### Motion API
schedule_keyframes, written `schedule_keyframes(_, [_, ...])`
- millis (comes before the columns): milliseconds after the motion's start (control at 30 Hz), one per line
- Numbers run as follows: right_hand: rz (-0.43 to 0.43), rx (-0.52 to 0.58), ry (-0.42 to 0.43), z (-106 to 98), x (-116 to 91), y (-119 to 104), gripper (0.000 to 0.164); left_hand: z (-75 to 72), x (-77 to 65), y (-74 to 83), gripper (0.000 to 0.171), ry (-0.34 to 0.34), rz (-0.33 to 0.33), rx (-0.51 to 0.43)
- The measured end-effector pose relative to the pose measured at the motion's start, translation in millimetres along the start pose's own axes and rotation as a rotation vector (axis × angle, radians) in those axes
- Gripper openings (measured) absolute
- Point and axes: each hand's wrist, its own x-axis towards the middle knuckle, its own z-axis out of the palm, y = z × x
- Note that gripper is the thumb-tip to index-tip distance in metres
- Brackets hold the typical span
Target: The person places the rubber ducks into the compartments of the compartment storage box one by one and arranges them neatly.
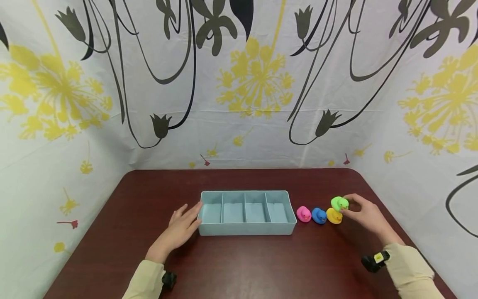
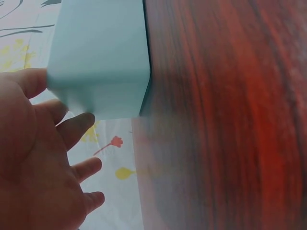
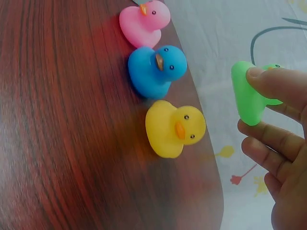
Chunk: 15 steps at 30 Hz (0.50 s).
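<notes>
Between its thumb and fingers, my right hand (image 1: 365, 214) pinches a green rubber duck (image 1: 339, 203), held above the table in the right wrist view. Below it stand a yellow duck (image 3: 173, 129), a blue duck (image 3: 154, 72) and a pink duck (image 3: 144, 23) in a row. My left hand (image 1: 181, 225) touches the left end of a pale blue box (image 1: 246, 229) with its fingers spread. The box has several compartments side by side, and no duck shows in them. In the left wrist view the box's end wall (image 2: 100, 98) meets the fingertips.
The dark reddish-brown table (image 1: 261, 265) extends in front of the box. A white cloth (image 1: 246, 137) with yellow flowers and dark stems hangs behind the table and along both sides. The pink duck sits close to the box's right end.
</notes>
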Motion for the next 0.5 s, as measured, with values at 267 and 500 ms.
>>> schedule_keyframes(267, [-0.021,0.013,0.01,8,8,-12,0.04,-0.1,-0.7,-0.9,0.059,0.008,0.002,0.003])
schedule_keyframes(500, [-0.021,0.044,-0.016,17,17,-25,0.042,-0.9,-0.4,0.2,0.06,0.011,0.012,-0.001])
